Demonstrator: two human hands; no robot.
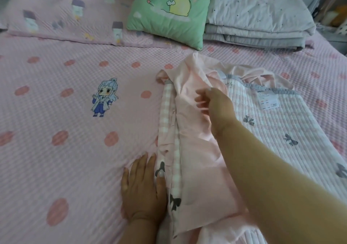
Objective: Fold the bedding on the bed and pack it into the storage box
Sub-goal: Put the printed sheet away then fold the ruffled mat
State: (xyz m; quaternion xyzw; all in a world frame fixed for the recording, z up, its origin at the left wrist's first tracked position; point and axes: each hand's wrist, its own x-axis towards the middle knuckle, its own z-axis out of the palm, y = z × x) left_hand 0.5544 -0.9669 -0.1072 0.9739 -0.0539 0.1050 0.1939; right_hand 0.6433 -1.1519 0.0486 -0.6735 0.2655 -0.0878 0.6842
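A pale pink quilt (pixel 195 131) with a checked border and grey bows lies partly folded on the right half of the bed. Its white quilted underside (pixel 277 123) carries a sewn label. My left hand (pixel 142 187) lies flat on the pink dotted bedsheet (pixel 75 131), its thumb touching the quilt's left folded edge. My right hand (pixel 214 103) reaches across the quilt's upper part with fingers spread and relaxed, resting on the pink fabric. No storage box is in view.
A green dinosaur cushion (pixel 169 11) stands at the head of the bed. A folded grey quilt (pixel 259 24) lies to its right. A pink pillow with a house print (pixel 65 18) sits at the back left.
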